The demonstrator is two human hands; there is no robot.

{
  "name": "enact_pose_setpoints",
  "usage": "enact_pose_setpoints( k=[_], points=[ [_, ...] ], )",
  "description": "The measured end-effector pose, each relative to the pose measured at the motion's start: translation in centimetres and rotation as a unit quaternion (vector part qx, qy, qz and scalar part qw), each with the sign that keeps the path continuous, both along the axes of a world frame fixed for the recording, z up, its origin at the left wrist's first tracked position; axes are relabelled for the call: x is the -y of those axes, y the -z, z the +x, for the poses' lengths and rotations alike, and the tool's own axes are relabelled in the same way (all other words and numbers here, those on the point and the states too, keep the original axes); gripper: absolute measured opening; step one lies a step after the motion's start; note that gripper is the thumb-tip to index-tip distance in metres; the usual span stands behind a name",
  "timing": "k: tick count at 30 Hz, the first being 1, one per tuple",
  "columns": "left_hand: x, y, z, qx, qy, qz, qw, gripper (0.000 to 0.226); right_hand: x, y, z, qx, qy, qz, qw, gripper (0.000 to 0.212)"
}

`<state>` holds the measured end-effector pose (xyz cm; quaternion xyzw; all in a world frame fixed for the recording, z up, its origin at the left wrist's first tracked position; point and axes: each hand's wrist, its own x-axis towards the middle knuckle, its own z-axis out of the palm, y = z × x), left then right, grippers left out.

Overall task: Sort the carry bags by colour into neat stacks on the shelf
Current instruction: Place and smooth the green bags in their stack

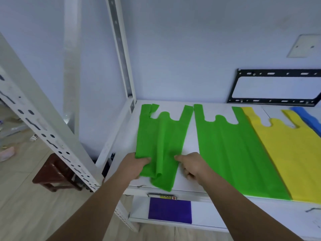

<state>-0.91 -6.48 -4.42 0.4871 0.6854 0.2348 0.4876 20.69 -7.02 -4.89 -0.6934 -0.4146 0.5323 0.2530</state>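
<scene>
A bare strip of shelf (191,136) runs front to back between the left green bag (161,136) and the right green bag (234,153). The right hand (192,167) sits at its front end. A second bare strip lies between the left green bag and the shelf's left edge. The back post (121,49) blocks the back-left corner. The slanted front post (43,122) stands left of the left hand (133,167). Rightward, the yellow bag (286,153) and blue bag (309,119) cover the shelf. A black bracket (278,73) leans on the wall behind them.
</scene>
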Motion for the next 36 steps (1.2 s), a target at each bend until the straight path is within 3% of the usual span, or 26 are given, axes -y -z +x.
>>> enact_pose_setpoints(
  k=[2,4,8,10,14,17,19,21,24,27,30,32,34,36],
  points=[
    [1.1,-0.2,0.0,0.028,-0.043,0.002,0.999,0.014,0.9,-0.3,0.4,0.081,-0.049,0.055,0.994,0.04],
    [2.4,-0.2,-0.3,0.052,-0.079,0.0,0.996,0.017,2.2,-0.9,1.2,0.11,-0.08,0.051,0.989,0.041],
    [5.3,0.8,-1.4,0.051,-0.091,-0.052,0.993,0.024,6.4,-2.0,3.1,0.065,-0.185,-0.171,0.965,0.064],
    [6.3,1.6,-2.1,0.023,-0.072,-0.072,0.995,0.029,7.9,-1.7,3.6,0.068,-0.214,-0.206,0.952,0.071],
    [6.9,1.3,-2.2,0.022,-0.077,-0.087,0.993,0.036,8.5,-1.2,3.6,0.072,-0.193,-0.159,0.966,0.066],
    [6.5,0.6,-1.4,0.004,-0.077,-0.057,0.995,0.027,7.8,-2.0,4.1,0.102,-0.181,-0.124,0.97,0.064],
    [6.1,0.8,-1.0,0.014,-0.087,-0.046,0.995,0.019,7.3,-2.6,4.5,0.07,-0.148,-0.108,0.981,0.067],
    [5.6,1.0,-0.7,0.136,-0.152,-0.077,0.976,0.016,7.0,-3.0,4.8,0.037,-0.14,-0.105,0.984,0.071],
    [5.2,0.4,-0.8,0.366,-0.217,-0.146,0.893,0.014,7.1,-3.1,4.9,0.017,-0.138,-0.107,0.984,0.078],
    [5.4,-0.3,-1.3,0.436,-0.221,-0.168,0.856,0.02,7.2,-2.3,5.3,-0.054,-0.096,-0.12,0.987,0.084],
    [6.2,-0.1,-1.7,0.386,-0.205,-0.148,0.887,0.013,7.1,-1.8,4.8,-0.193,-0.055,-0.134,0.971,0.076],
    [7.2,0.5,-1.9,0.306,-0.184,-0.123,0.926,0.013,6.9,-1.6,4.1,-0.229,-0.039,-0.107,0.967,0.058],
    [8.2,0.8,-2.0,0.203,-0.142,-0.111,0.963,0.018,6.6,-1.5,3.6,-0.191,-0.014,-0.081,0.978,0.05],
    [8.9,1.0,-2.0,0.142,-0.114,-0.128,0.975,0.021,6.4,-1.5,3.2,-0.095,-0.05,-0.072,0.992,0.044]
  ],
)
